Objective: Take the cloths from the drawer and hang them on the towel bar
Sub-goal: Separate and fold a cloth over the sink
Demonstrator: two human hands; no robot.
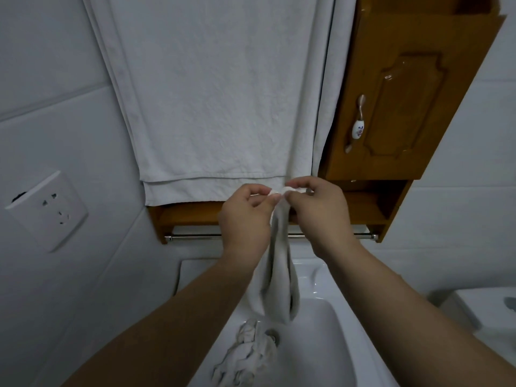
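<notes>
A white cloth (279, 280) hangs down between my two hands, in front of the towel bar (195, 236). My left hand (245, 216) pinches its top edge from the left, and my right hand (321, 213) pinches the same edge from the right, fingertips almost touching. The metal bar runs under a wooden shelf; its middle is hidden behind my hands and the cloth. A second white cloth (245, 356) lies crumpled in the white sink (312, 344) below. No drawer is in view.
A large white towel (212, 93) hangs on the wall above the shelf. A wooden cabinet (405, 93) with a ceramic handle (357, 127) is at the upper right. A wall socket (47, 210) sits on the left tiles. Something white (485, 305) stands at the right edge.
</notes>
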